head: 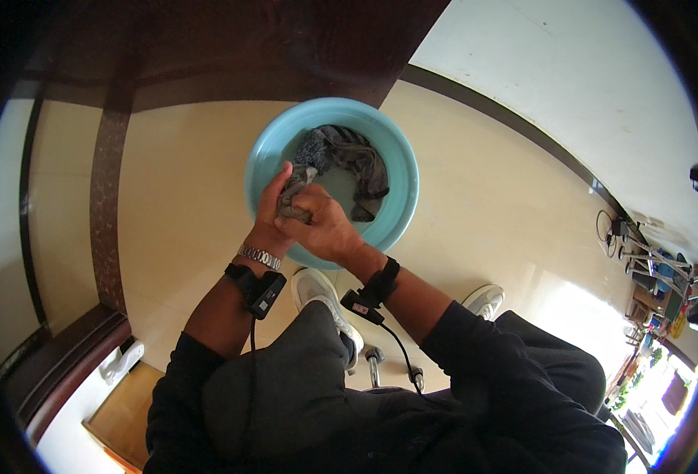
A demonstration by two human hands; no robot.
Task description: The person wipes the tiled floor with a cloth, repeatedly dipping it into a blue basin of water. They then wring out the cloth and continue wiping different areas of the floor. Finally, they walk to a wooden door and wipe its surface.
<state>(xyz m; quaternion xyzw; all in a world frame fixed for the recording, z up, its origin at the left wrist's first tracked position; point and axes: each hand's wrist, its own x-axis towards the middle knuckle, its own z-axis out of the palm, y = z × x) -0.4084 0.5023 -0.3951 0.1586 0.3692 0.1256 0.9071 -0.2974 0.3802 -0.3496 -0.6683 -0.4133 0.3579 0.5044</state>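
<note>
A light blue plastic basin (405,172) stands on the floor, holding cloudy water and a wet dark grey striped cloth (358,151). My left hand (272,207) and my right hand (325,222) meet over the basin's near left side, both gripping a bunched grey part of the cloth (294,192). My right fist is closed round it, and my left palm presses on it from the left, thumb up. The rest of the cloth curves along the basin's far and right inner wall. Part of the bunch is hidden by my fingers.
A dark wooden panel (236,47) stands just beyond the basin. A white wall (550,53) with a dark skirting runs at the right. My shoes (319,290) are close to the basin's near edge. A black cable (605,234) and a metal-framed rack (657,263) are at far right.
</note>
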